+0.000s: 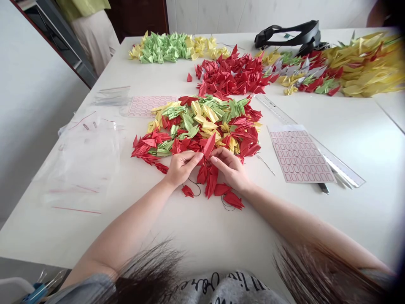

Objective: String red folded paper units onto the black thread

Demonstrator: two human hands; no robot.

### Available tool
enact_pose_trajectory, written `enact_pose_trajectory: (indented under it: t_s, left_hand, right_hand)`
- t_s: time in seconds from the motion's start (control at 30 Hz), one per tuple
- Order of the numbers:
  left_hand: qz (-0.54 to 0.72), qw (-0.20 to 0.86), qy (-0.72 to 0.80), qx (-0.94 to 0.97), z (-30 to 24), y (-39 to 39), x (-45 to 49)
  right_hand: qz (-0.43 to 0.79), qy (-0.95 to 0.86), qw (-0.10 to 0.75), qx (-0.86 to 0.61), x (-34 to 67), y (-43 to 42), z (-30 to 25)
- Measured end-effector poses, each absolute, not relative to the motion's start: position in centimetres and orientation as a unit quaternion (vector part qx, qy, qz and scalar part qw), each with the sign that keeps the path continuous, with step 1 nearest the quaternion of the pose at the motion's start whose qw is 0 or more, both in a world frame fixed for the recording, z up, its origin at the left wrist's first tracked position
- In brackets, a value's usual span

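My left hand (183, 167) and my right hand (230, 168) meet at the front of a mixed heap of origami cranes (205, 117), folded flat in red, green and yellow. Between the fingertips, a red origami crane (209, 145) points upward; both hands are closed in a pinch on its lower edges. Several red cranes (211, 180) lie just below, between the wrists. Dark thread (228, 206) loops out beside them on the table. A single small red crane (187, 191) sits below my left hand. Whether a needle is in my fingers is hidden.
Clear plastic bags (85, 160) lie left. A label sheet (300, 155) overlaps a ruler (343, 169) on the right; another label sheet (148, 105) is behind. Further heaps are red (234, 74), green (164, 47) and yellow (370, 63). Black headgear (287, 36) rests at the back. A person (91, 33) stands far left.
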State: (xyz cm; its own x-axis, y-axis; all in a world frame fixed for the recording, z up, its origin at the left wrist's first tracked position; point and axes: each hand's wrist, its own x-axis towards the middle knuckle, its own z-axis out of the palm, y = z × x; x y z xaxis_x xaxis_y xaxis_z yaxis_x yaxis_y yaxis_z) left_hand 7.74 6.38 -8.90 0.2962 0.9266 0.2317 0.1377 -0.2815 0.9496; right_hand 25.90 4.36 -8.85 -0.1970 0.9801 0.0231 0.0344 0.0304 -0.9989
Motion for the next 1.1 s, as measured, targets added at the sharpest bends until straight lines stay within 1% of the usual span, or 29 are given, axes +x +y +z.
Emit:
enact_pose_trajectory:
  t_s: [0.13,0.27,0.33,0.43,0.57,0.67,0.73,0.83,1.1]
  left_hand:
    - [0.411,0.485,0.39,0.666,-9.0,6.2,7.8]
    - [0.386,0.576,0.339,0.636,-9.3,6.0,8.0]
    - [0.368,0.604,0.323,0.629,-9.3,6.0,8.0]
    - [0.351,0.609,0.327,0.632,-9.0,6.0,8.0]
    - [0.341,0.61,0.322,0.639,-8.5,6.1,7.6]
    - [0.345,0.615,0.303,0.641,-8.4,6.2,7.3]
    - [0.357,0.605,0.298,0.646,-8.4,6.3,7.2]
    - [0.371,0.578,0.311,0.657,-8.3,6.4,7.3]
    - [0.373,0.55,0.338,0.667,-8.8,6.3,7.8]
  right_hand:
    - [0.521,-0.569,0.451,-0.448,25.8,4.4,-9.1]
    - [0.443,-0.592,0.493,-0.459,25.9,4.3,-9.0]
    - [0.408,-0.604,0.515,-0.451,26.0,4.2,-8.9]
    - [0.381,-0.62,0.526,-0.441,26.1,4.1,-8.9]
    - [0.371,-0.633,0.515,-0.442,26.2,4.0,-8.9]
    - [0.387,-0.623,0.516,-0.442,26.1,3.9,-8.9]
    - [0.42,-0.607,0.517,-0.434,26.0,3.9,-8.8]
    - [0.478,-0.576,0.507,-0.427,26.0,3.9,-8.7]
    - [0.544,-0.515,0.512,-0.42,25.9,4.4,-8.4]
